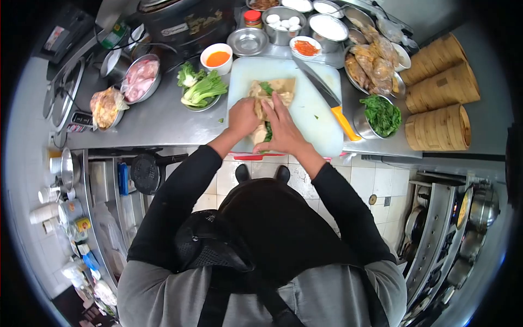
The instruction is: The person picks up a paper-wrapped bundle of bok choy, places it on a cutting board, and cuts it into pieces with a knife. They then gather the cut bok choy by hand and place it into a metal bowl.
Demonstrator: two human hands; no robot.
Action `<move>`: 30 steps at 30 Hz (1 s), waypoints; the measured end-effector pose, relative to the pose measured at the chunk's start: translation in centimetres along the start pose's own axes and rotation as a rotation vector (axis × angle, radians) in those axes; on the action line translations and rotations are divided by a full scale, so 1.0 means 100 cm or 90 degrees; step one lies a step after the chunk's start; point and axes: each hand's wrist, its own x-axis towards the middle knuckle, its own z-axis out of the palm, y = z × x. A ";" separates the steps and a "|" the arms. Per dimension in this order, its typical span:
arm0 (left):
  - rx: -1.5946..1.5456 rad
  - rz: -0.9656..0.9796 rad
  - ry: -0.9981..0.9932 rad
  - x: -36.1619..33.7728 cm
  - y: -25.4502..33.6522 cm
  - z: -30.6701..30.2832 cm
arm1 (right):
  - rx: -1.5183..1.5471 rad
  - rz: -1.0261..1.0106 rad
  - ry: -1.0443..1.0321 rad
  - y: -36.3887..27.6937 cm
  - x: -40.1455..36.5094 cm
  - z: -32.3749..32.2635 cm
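Observation:
A tan, wrinkled sheet like tofu skin or brown paper [287, 87] lies on the white cutting board [318, 131], with pale filling and green leaves showing in it. My left hand [243, 116] is closed on the left side of this wrap, its fingertips partly hidden. Over the right side arches my right hand [283, 129], thumb and fingers gripping the wrap with leaves between them. To the right, a knife with a yellow handle [345, 123] rests across the board, blade pointing away from me.
Left of the board stand a bowl of bok choy [204, 92], a bowl of orange sauce [217, 58] and raw meat [140, 80]. On the right are chopped greens [382, 115], bagged poultry [375, 64] and bamboo steamers [438, 128]. Eggs [283, 23] sit behind.

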 end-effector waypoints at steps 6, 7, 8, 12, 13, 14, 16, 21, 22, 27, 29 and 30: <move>-0.243 0.083 -0.100 -0.006 -0.012 -0.014 | 0.033 0.073 -0.049 0.049 0.005 0.020; -0.245 0.114 -0.012 -0.015 -0.008 -0.019 | 0.016 0.054 0.008 0.055 0.004 0.020; -0.248 0.142 0.074 -0.022 -0.003 -0.024 | 0.016 0.058 0.006 0.056 0.005 0.018; -0.002 0.160 -0.064 0.006 -0.006 -0.018 | 0.275 0.276 -0.106 0.069 0.034 0.007; -0.025 0.116 -0.052 0.018 -0.005 -0.012 | 0.269 0.321 -0.081 0.073 0.042 0.008; -0.027 0.118 -0.048 0.033 -0.010 -0.009 | 0.262 0.366 -0.055 0.076 0.048 0.009; -0.019 0.151 -0.176 0.056 -0.017 -0.002 | 0.253 0.406 -0.028 0.063 0.054 -0.002; -0.130 0.145 -0.145 0.045 0.000 -0.006 | -0.085 0.329 -0.045 0.076 0.041 0.007; -0.136 0.153 -0.150 0.045 0.008 -0.007 | -0.091 0.337 -0.041 0.080 0.039 0.009; 0.085 0.217 -0.054 0.042 0.024 0.007 | 0.159 0.388 -0.082 0.088 0.030 -0.017; 0.103 0.200 -0.087 0.044 0.022 0.015 | 0.332 0.362 -0.037 0.056 0.025 -0.063; 0.092 0.173 -0.116 0.049 0.021 0.016 | 0.203 0.331 0.024 0.066 0.009 -0.074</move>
